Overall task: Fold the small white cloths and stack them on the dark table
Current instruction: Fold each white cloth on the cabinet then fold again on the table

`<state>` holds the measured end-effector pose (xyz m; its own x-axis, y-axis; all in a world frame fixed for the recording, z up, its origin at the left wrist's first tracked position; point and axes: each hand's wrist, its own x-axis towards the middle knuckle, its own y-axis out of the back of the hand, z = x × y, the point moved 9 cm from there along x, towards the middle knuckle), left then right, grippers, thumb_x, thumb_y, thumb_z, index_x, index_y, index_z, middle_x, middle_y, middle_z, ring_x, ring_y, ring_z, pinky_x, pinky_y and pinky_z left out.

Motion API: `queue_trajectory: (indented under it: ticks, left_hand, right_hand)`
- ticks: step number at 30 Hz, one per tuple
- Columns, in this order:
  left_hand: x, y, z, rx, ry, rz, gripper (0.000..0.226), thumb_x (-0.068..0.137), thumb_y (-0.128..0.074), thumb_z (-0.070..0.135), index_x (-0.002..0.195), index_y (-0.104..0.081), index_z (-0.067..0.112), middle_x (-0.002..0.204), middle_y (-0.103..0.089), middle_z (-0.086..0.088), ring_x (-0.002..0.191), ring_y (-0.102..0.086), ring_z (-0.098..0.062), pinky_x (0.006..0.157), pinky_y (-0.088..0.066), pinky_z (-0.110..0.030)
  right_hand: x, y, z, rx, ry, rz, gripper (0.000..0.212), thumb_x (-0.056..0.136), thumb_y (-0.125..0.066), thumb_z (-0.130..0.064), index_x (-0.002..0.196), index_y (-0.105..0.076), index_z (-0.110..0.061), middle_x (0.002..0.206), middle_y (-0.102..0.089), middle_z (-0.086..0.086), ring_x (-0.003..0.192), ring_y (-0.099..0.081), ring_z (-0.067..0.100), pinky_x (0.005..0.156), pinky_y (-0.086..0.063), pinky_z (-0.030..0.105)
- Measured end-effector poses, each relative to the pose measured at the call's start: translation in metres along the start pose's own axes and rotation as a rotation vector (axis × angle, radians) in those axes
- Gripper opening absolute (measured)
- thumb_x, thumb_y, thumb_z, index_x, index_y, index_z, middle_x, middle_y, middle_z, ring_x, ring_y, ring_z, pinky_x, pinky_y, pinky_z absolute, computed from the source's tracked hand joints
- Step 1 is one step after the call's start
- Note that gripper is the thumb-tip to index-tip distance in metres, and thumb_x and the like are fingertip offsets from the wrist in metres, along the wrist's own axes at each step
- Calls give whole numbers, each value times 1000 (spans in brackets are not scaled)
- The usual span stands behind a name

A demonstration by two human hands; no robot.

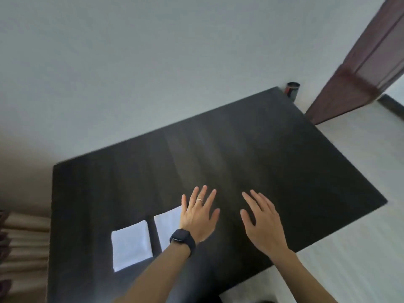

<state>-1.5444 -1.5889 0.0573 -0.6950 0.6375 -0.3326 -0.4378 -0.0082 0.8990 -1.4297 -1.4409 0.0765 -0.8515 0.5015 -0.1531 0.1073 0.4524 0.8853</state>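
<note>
So, L hand [200, 217] & R hand [262, 224] hover over the dark table [284, 160], fingers straight & spread, gripping nothing. Two white cloths lie flat, side by side w/ a gap: left cloth [131, 244] in full view, right cloth [168, 224] partly hidden by the L hand. Prob. best: pinch two corners, match edges, press crease flat before stacking.

Dim, soft indoor light; pale sheen streaks dark table [273, 154]; motion blur throughout; wide-angle bending at edges.
</note>
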Motion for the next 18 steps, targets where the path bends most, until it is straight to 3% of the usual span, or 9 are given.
queue_trajectory:
  ticks: [6, 11, 14, 18]
  left_hand:
    - [17, 46, 256, -73, -357, 75, 57, 102, -29, 54, 155, -16, 40, 165, -11, 8, 153, 2, -19, 122, 1, -55]
    - [-22, 58, 481, -57, -687, 146, 57, 101, -36, 53, 154, -21, 39, 164, -17, 7, 153, -4, -18, 122, 0, -52]
    - [-50, 56, 596, -44, -843, 191, 59, 100, -38, 54, 154, -21, 40, 164, -19, 8, 152, -6, -16, 122, -4, -52]
    - [-89, 53, 733, -68, -1025, 259, 58, 97, -46, 53, 151, -30, 40, 162, -26, 5, 151, -14, -18, 120, -11, -54]
  right_hand:
    - [-86, 189, 157, 23, -225, 433, 42, 98, -50, -41, 139, -53, -29, 149, -48, -4, 143, -33, 18, 115, -22, 34]
    - [-202, 337, 282, -47, -365, 770, 42, 100, -46, -43, 137, -57, -28, 144, -53, -2, 140, -37, 25, 113, -35, 49]
    - [-275, 407, 344, -109, -399, 979, 40, 99, -46, -43, 133, -62, -26, 138, -59, 1, 134, -44, 31, 106, -41, 51]
    - [-365, 477, 420, -158, -518, 1125, 42, 98, -44, -46, 132, -61, -27, 137, -59, 1, 134, -43, 32, 104, -42, 52]
